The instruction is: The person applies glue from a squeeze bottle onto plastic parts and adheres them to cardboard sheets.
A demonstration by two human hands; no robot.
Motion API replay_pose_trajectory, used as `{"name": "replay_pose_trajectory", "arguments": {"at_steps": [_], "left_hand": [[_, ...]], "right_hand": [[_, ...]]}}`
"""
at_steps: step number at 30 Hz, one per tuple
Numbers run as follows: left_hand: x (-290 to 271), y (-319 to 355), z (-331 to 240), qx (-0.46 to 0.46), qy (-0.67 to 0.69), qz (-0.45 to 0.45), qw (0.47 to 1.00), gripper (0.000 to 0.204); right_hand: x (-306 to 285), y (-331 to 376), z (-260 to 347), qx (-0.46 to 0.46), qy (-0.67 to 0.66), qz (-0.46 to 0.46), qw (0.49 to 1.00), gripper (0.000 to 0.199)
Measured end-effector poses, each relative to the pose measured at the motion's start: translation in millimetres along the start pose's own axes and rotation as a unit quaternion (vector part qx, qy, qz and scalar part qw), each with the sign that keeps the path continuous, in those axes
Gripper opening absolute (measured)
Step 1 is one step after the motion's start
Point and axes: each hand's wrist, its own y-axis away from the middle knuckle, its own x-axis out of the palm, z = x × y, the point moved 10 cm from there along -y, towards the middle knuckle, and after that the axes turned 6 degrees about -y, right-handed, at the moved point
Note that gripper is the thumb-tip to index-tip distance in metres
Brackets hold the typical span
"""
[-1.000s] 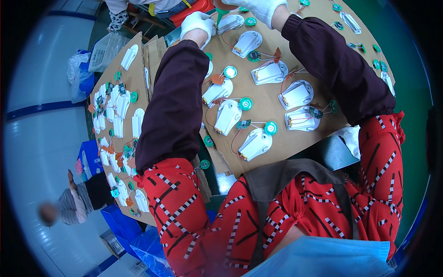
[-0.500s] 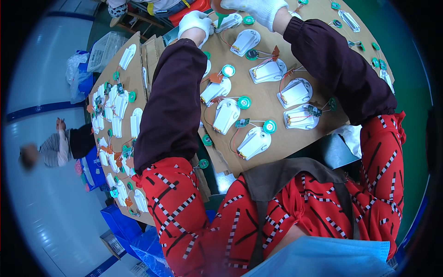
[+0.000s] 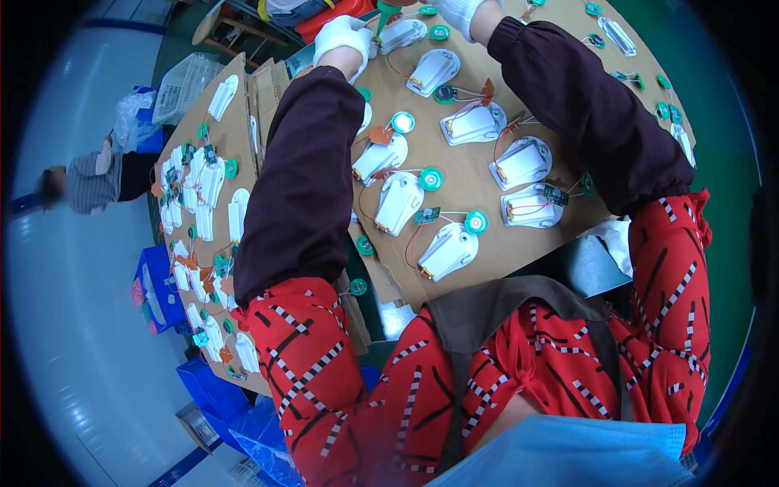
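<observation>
My left hand [image 3: 344,37], in a white glove, has its fingers closed at the left end of a white plastic housing [image 3: 403,34] at the far edge of the cardboard. Above that housing is a tool with a green cone-shaped tip [image 3: 385,15]; its brownish body is cut off by the top edge. My right hand [image 3: 461,11], also gloved, grips this tool, though its fingers are mostly out of view. A green-rimmed round part [image 3: 439,32] lies beside the housing. Nearer me lies another white housing [image 3: 434,71] with thin wires.
Cardboard [image 3: 479,191] covers the table, with several white housings, round green-rimmed parts and small circuit boards [image 3: 427,216] spread over it. More housings [image 3: 203,183] crowd the left side. Blue bins [image 3: 213,388] and a pale basket [image 3: 183,88] stand beyond. Another person [image 3: 97,177] is at far left.
My right hand and the green-tipped tool have moved up slightly, further out of view. My left hand stays nearly in place. The person at far left has moved toward the top of the picture.
</observation>
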Motion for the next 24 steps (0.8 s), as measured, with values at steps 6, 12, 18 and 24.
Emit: {"name": "replay_pose_trajectory", "arguments": {"at_steps": [6,12,18,24], "left_hand": [[1,4,-4,-0.010,0.014,0.011,1.000,0.029],[-1,2,0,-0.001,-0.029,0.006,1.000,0.029],[2,5,-9,-0.007,-0.007,0.001,1.000,0.031],[7,4,-6,0.010,0.082,0.005,0.997,0.037]], "right_hand": [[-6,7,0,-0.003,0.037,-0.039,0.999,0.062],[-3,15,3,0.002,0.033,-0.050,0.998,0.065],[-20,24,4,0.031,0.015,-0.065,0.997,0.066],[-62,30,63,0.057,-0.094,0.033,0.993,0.044]]}}
